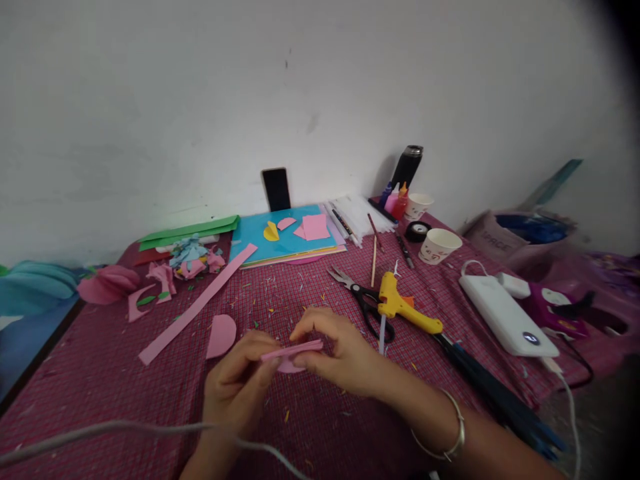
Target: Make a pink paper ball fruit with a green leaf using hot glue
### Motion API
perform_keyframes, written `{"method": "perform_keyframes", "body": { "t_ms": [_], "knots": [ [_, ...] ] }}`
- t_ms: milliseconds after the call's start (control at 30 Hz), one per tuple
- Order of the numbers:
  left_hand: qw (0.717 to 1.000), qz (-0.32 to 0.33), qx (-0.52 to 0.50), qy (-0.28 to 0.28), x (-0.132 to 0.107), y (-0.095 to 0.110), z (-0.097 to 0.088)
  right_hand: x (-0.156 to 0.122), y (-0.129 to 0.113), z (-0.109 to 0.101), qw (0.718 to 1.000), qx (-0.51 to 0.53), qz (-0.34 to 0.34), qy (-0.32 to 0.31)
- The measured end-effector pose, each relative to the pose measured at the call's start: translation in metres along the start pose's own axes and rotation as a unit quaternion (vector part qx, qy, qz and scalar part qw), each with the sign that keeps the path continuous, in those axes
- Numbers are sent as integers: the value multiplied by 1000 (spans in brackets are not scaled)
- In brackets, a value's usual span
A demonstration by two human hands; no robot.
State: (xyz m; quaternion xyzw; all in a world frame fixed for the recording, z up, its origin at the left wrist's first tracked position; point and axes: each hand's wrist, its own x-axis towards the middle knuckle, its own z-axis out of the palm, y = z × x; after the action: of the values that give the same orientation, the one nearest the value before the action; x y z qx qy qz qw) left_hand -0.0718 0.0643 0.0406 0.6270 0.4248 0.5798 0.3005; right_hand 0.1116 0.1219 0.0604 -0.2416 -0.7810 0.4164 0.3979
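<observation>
Both my hands meet low in the middle of the view over a red checked cloth (100,400). My left hand (240,387) and my right hand (335,353) pinch a folded pink paper piece (295,352) between their fingertips, holding it edge-on just above the cloth. A silver bangle (450,433) circles my right wrist. A pink paper half-circle (221,335) lies on the cloth just left of my hands.
A long pink strip (195,307), black scissors (363,300), a yellow glue gun (400,307), a white power bank (505,317), two paper cups (437,245), a stack of coloured sheets (285,237), paper scraps (190,260) and a phone (276,189) against the wall.
</observation>
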Motion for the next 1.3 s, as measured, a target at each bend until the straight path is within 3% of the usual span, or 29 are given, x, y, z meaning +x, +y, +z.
{"method": "perform_keyframes", "body": {
  "t_ms": [133,267,367,633,900,1100,1300],
  "knots": [
    [997,69,3,-21,6,5,-9,3,3,-4,988,153,-2,-12],
    [994,79,-31,-68,11,9,-11,4,5,-4,979,201,-29,5],
    [995,50,-46,-79,12,12,-7,3,4,-3,980,193,-43,14],
    [1000,-16,19,19,1,2,-7,1,1,0,992,115,-21,49],
    [999,-32,28,2,1,3,-7,0,6,4,989,117,-6,86],
    [999,8,21,-46,6,8,-2,0,16,8,959,264,80,68],
    [997,-39,66,-7,4,5,7,0,11,9,985,147,13,85]
  ]
}}
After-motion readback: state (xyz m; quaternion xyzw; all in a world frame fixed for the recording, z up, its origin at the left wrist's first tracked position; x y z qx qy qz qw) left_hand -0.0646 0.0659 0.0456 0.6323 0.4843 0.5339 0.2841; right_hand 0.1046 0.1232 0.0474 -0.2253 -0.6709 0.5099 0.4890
